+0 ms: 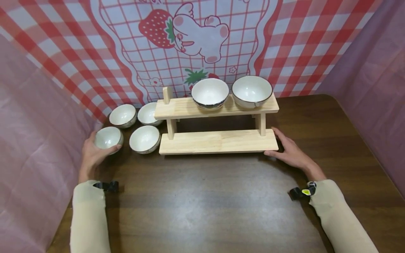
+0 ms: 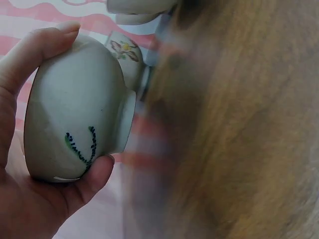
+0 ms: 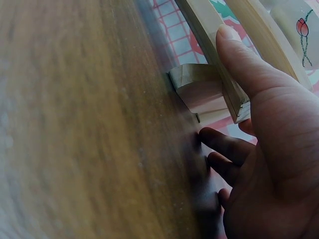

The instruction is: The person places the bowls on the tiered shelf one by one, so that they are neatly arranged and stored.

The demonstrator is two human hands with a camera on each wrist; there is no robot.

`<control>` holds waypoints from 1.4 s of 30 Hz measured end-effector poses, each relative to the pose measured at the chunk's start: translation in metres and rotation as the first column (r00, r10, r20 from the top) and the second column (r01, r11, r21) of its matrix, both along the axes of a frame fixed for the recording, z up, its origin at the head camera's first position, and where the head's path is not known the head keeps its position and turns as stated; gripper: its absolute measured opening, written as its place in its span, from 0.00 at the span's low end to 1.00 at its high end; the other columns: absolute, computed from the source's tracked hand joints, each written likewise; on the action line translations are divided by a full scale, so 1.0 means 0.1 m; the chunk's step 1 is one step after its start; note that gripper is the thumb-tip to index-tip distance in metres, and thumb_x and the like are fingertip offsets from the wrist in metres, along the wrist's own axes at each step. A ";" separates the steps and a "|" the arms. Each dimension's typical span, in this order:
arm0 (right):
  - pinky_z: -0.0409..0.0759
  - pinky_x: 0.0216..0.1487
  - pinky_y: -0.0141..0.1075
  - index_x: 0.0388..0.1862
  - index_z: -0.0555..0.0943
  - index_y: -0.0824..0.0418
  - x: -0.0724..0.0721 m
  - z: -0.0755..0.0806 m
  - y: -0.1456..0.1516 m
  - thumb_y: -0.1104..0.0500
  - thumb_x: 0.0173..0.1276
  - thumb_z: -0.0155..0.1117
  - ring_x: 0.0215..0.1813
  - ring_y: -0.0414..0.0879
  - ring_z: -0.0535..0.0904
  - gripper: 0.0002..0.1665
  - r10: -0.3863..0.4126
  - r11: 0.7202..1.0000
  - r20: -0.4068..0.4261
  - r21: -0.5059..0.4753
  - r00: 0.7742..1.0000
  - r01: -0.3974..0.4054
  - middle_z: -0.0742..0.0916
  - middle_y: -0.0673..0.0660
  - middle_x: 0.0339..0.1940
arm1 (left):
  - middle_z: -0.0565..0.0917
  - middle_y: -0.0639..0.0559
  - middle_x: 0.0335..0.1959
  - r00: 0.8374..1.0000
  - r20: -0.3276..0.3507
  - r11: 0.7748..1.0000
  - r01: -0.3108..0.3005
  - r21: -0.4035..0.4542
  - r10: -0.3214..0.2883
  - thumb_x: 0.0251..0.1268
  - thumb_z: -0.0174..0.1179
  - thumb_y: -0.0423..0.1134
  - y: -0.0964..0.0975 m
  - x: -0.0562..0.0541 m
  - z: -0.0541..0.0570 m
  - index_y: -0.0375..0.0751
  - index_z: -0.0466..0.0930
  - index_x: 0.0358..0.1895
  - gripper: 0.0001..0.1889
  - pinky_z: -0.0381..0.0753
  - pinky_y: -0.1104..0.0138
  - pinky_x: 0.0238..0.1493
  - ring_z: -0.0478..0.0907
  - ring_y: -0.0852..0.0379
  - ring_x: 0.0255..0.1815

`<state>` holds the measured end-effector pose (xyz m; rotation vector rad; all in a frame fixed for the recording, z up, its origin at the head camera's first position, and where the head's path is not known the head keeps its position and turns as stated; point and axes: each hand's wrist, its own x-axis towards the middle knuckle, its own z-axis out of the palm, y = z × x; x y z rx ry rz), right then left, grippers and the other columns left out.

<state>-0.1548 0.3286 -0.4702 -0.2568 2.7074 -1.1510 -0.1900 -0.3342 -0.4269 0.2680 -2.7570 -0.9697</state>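
At the far left, my left hand grips a small white bowl, thumb on the near side and fingers round the far side. The left wrist view shows the outside of this bowl, painted with a dark blue and green sprig; it appears tipped on its side there because of the camera's angle. My right hand holds the right end of a two-tier wooden rack. Its thumb lies along the lower board's front edge, and the other fingers reach behind and below the board's end.
Two bowls, one dark-rimmed and one patterned, stand on the rack's upper board. Left of the rack are three more white bowls, close together on the brown table. A red-checked cloth hangs behind, with pink curtains at both sides.
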 end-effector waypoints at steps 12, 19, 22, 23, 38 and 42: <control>0.54 0.73 0.71 0.83 0.42 0.59 -0.01 -0.01 0.00 0.45 0.65 0.71 0.80 0.72 0.52 0.62 -0.001 1.000 0.000 0.005 1.000 0.001 0.56 0.71 0.82 | 0.67 0.20 0.65 0.999 0.034 1.000 0.017 0.001 -0.017 0.48 0.74 0.46 0.06 0.07 0.23 0.33 0.55 0.77 0.53 0.65 0.40 0.63 0.65 0.28 0.64; 0.55 0.72 0.71 0.83 0.42 0.58 -0.01 -0.02 0.01 0.45 0.66 0.71 0.79 0.71 0.53 0.61 0.003 1.000 -0.004 0.002 1.000 -0.003 0.57 0.71 0.81 | 0.67 0.21 0.65 0.998 0.008 0.998 0.057 0.002 -0.057 0.47 0.75 0.47 0.17 0.09 0.40 0.37 0.54 0.79 0.55 0.65 0.41 0.61 0.65 0.29 0.63; 0.55 0.72 0.71 0.83 0.42 0.59 -0.01 -0.01 0.01 0.46 0.66 0.71 0.79 0.71 0.53 0.61 0.004 1.000 -0.007 -0.003 1.000 -0.004 0.57 0.71 0.81 | 0.66 0.22 0.68 0.998 0.012 0.998 0.066 0.019 -0.066 0.47 0.76 0.47 0.23 0.09 0.48 0.38 0.52 0.80 0.57 0.65 0.41 0.62 0.64 0.30 0.64; 0.55 0.72 0.71 0.83 0.42 0.59 -0.01 -0.01 0.01 0.46 0.65 0.71 0.79 0.71 0.53 0.61 0.005 1.000 -0.007 -0.004 1.000 -0.005 0.57 0.71 0.81 | 0.65 0.22 0.69 0.997 0.017 0.997 0.069 0.025 -0.069 0.47 0.76 0.48 0.25 0.09 0.51 0.39 0.51 0.80 0.57 0.65 0.41 0.62 0.64 0.31 0.65; 0.55 0.72 0.71 0.83 0.43 0.60 -0.01 -0.02 0.00 0.46 0.65 0.71 0.79 0.72 0.54 0.61 0.006 1.000 -0.018 -0.007 1.000 -0.006 0.57 0.72 0.81 | 0.66 0.26 0.68 0.987 0.003 0.987 0.161 -0.021 -0.161 0.47 0.76 0.50 0.54 0.05 0.82 0.44 0.52 0.80 0.57 0.67 0.40 0.59 0.66 0.31 0.63; 0.55 0.72 0.71 0.83 0.43 0.60 0.00 -0.01 0.00 0.47 0.65 0.71 0.79 0.72 0.54 0.61 0.005 1.000 -0.020 -0.007 1.000 -0.005 0.58 0.72 0.81 | 0.66 0.27 0.69 0.985 0.002 0.985 0.173 -0.002 -0.173 0.46 0.77 0.50 0.60 0.04 0.88 0.45 0.52 0.80 0.58 0.68 0.41 0.60 0.66 0.32 0.63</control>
